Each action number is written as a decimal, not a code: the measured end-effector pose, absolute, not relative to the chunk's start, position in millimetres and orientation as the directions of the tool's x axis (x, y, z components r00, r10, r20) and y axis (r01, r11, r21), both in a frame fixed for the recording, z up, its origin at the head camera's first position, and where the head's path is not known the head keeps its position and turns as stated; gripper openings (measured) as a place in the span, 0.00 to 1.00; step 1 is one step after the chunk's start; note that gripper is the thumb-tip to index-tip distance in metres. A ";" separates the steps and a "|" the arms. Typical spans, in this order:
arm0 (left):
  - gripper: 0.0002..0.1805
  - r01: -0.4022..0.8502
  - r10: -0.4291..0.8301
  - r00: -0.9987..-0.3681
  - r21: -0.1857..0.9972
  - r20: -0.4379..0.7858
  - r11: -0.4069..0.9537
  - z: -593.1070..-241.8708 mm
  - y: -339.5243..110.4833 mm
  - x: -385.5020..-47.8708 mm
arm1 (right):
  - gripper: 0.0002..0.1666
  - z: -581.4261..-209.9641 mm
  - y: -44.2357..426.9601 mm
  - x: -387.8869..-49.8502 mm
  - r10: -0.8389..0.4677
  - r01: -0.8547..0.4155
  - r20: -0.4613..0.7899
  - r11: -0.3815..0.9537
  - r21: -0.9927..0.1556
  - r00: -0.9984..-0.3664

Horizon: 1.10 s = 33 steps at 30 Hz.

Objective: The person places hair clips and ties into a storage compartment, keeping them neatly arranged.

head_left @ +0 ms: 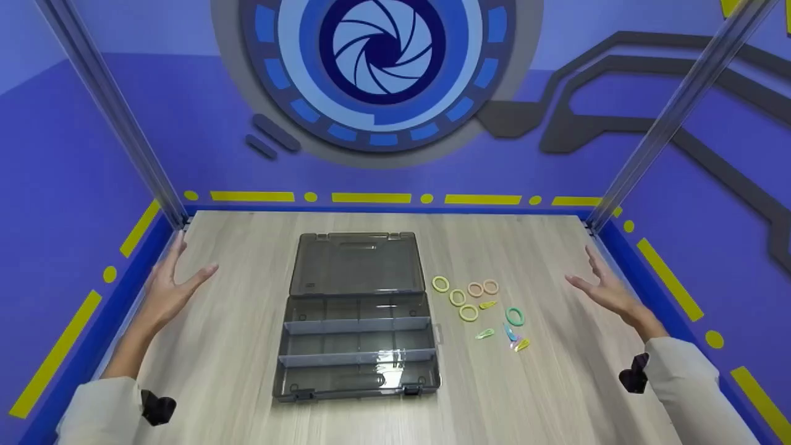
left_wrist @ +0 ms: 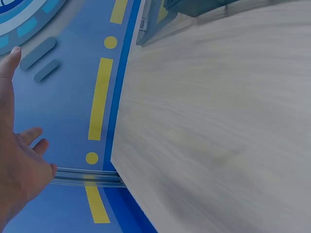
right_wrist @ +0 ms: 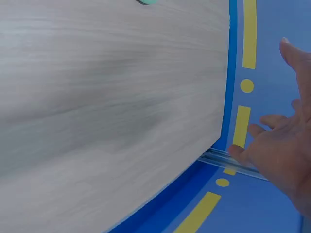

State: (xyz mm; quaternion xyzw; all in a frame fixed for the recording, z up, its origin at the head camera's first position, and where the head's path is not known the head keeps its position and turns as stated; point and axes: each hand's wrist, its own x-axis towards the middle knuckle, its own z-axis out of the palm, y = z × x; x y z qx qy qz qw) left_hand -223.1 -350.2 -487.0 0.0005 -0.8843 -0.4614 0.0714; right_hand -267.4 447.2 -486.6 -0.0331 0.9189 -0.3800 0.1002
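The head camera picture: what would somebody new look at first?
Probably the big, blue, circular emblem high on the back wall. Below, an open, smoky-grey plastic box lies on the pale wood-grained table, with small pastel rings and clips to its right. A bare left hand and right hand flank them.

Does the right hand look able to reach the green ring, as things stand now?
Probably yes: the right hand holds nothing, and only bare table shows between it and the green ring.
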 end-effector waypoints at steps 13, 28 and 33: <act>0.46 0.058 -0.057 -0.993 0.851 0.103 0.522 -509.7 -336.5 -215.9 | 0.52 -511.3 444.1 -257.0 -0.148 0.046 -0.179 0.631 -0.774 -0.973; 0.41 -0.004 -0.022 -1.000 0.845 0.010 0.535 -543.8 -314.2 -206.4 | 0.42 -542.9 441.8 -243.1 -0.191 0.055 -0.198 0.571 -0.819 -0.962; 0.38 -0.025 -0.006 -1.000 0.864 -0.026 0.502 -555.4 -302.0 -202.5 | 0.38 -552.0 439.5 -239.1 -0.183 0.104 -0.240 0.548 -0.830 -0.953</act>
